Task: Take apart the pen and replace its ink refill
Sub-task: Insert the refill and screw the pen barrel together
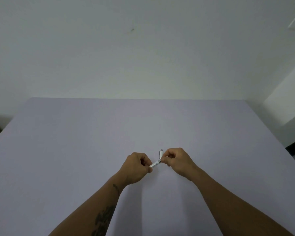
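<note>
Pen [155,164] sits between both hands, held just above the bench [75,142] near its middle, a bit toward the person. Left hand [138,167] is curled round the lower-left end; right hand [176,160] pinches the upper-right end with fingertips. Long axis runs lower-left to upper-right, spanning the short gap between the two fists — so any pull or twist should go along that line, hands moving apart. Neither hand is clearly nearer; both are on it.

Second white piece [161,153] with a metal-looking tip stands up just behind the right hand's fingers. Could be the pen's cap or other half — too small to tell, and can't tell whether it's held or lying on the bench.

Count: one pen body in grip, one separate white piece, two hands. No spare refill visible.

Judgement: disassembly stage, probably unscrewing or pulling at the joint near the right fingertips. Refill swap not yet done.
</note>
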Tool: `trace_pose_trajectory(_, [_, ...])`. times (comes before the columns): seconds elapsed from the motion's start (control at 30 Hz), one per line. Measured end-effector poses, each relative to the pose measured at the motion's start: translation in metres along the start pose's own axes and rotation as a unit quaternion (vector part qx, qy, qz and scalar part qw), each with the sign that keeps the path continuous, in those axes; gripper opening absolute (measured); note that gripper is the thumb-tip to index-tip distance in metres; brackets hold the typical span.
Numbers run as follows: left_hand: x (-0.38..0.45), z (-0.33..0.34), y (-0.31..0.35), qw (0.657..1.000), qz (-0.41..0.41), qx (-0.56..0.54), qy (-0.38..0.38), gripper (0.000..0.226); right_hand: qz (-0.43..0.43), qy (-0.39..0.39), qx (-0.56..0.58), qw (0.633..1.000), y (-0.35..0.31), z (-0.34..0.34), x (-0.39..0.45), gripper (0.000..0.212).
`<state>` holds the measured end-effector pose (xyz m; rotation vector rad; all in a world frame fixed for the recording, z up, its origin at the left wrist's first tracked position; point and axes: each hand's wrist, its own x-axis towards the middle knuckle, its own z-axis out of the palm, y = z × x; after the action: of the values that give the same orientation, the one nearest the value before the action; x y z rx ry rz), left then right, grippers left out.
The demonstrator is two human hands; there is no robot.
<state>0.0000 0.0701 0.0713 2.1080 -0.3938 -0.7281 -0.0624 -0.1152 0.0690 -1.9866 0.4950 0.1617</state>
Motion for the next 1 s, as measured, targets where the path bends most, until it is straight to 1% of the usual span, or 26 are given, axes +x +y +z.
trace_pose_trajectory(0.1, [0.001,-0.001,0.000,1.000,0.002,0.002,0.002,0.012,-0.002,0.006,-0.004,1.000,0.002,0.002,0.000,0.019])
trace_pose_trajectory(0.13, [0.001,-0.001,0.000,1.000,0.002,0.004,0.003,0.011,-0.006,0.006,0.000,1.000,0.002,0.001,0.000,0.017])
trace_pose_trajectory(0.2, [0.002,-0.001,0.000,1.000,0.002,0.006,0.005,0.012,-0.015,-0.002,0.015,1.000,0.001,0.000,0.000,0.005])
trace_pose_trajectory(0.23, [0.002,-0.001,0.000,1.000,0.002,0.006,0.005,0.012,-0.021,-0.007,0.022,1.000,0.000,-0.001,-0.001,0.003])
trace_pose_trajectory(0.3, [0.004,-0.001,0.000,1.000,0.003,0.004,0.007,0.010,-0.026,-0.006,0.020,0.999,0.000,-0.002,0.000,0.010])
trace_pose_trajectory(0.43, [0.006,0.000,-0.001,1.000,0.008,0.003,0.011,0.014,-0.031,0.004,0.002,1.000,0.001,-0.001,0.002,0.013])
trace_pose_trajectory(0.53, [0.007,0.003,-0.006,1.000,0.014,0.012,0.017,0.018,-0.027,0.003,-0.015,1.000,0.004,0.000,0.003,0.013])
trace_pose_trajectory(0.67, [0.009,0.008,-0.014,0.999,0.016,0.034,0.018,0.015,-0.026,-0.007,-0.027,0.999,0.008,0.003,0.008,0.009])
trace_pose_trajectory(0.73, [0.010,0.009,-0.018,0.999,0.008,0.033,0.017,0.014,-0.013,-0.018,-0.020,1.000,0.010,0.001,0.012,0.009])
trace_pose_trajectory(0.83, [0.012,0.010,-0.023,0.999,-0.016,0.015,0.036,0.014,0.041,0.004,-0.009,0.999,0.020,-0.001,0.021,0.023])
trace_pose_trajectory(0.9, [0.014,0.011,-0.026,0.998,-0.030,0.008,0.048,0.012,0.080,0.036,-0.050,0.995,0.030,-0.001,0.030,0.027])
trace_pose_trajectory(1.0, [0.019,0.013,-0.029,0.997,-0.043,0.002,0.064,0.005,0.111,0.049,-0.116,0.986,0.042,0.003,0.045,0.032])
